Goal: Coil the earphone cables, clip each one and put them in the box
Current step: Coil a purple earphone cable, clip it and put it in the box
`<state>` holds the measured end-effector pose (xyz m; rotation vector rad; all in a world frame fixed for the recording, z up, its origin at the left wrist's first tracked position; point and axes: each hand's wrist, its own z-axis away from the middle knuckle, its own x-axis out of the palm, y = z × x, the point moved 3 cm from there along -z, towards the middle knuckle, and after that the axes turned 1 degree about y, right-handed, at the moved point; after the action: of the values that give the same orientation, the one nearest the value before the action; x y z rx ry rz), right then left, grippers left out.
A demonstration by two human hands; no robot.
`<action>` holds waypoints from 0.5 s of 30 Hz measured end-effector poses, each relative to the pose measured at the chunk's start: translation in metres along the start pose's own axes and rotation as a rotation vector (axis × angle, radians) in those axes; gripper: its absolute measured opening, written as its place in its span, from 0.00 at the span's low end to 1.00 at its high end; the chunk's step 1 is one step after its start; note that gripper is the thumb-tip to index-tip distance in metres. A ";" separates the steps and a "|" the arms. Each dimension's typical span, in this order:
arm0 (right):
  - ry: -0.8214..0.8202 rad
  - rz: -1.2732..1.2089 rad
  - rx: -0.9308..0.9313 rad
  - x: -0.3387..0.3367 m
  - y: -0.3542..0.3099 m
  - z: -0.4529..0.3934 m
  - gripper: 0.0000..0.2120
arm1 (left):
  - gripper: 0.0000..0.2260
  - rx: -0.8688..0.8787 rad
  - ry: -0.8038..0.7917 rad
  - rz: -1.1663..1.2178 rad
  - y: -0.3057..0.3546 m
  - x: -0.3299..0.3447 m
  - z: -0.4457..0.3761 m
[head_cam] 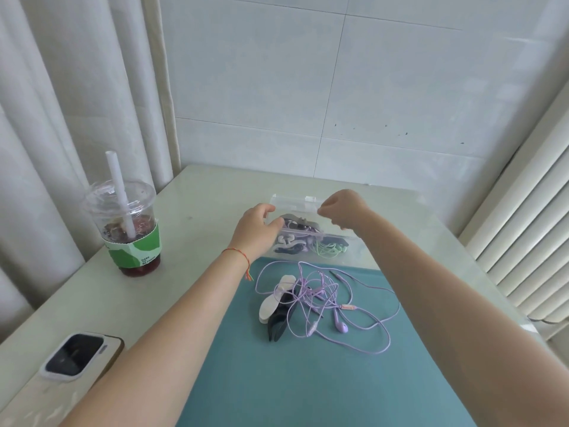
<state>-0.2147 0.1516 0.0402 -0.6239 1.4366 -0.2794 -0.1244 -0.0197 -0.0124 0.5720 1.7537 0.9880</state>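
Left hand (pixel 258 225) grasps the near-left edge of our clear plastic box (pixel 311 238) at frame centre, coiled earphones inside; our right hand (pixel 344 208) pinches its raised transparent lid (pixel 292 202). Below, tangled lilac earphone cables (pixel 332 303) lie over white and black clips (pixel 278 306) on the teal mat (pixel 308 380).

**Clear box held open, purple earphones loose on the mat**

A clear plastic box (pixel 308 241) sat at the far edge of the teal mat, its lid (pixel 292 202) raised. Inside lay coiled earphones: dark and white ones at left, a green set (pixel 331 249) at right. Nearer, a tangled purple earphone cable (pixel 326 298) sprawled uncoiled across a white clip (pixel 272 298) and a black clip (pixel 278 323).
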 end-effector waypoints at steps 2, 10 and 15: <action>0.106 -0.106 -0.077 -0.014 -0.005 0.014 0.10 | 0.18 0.009 0.017 -0.024 0.003 0.000 0.001; -0.303 0.101 -0.293 -0.011 -0.011 0.090 0.09 | 0.07 0.290 0.269 -0.027 0.037 -0.009 0.034; -0.362 0.280 -0.277 0.014 0.010 0.104 0.11 | 0.06 0.232 -0.049 -0.080 0.046 0.003 0.053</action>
<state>-0.1130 0.1759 0.0239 -0.6493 1.1995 0.2474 -0.0795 0.0274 0.0155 0.6611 1.8455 0.7137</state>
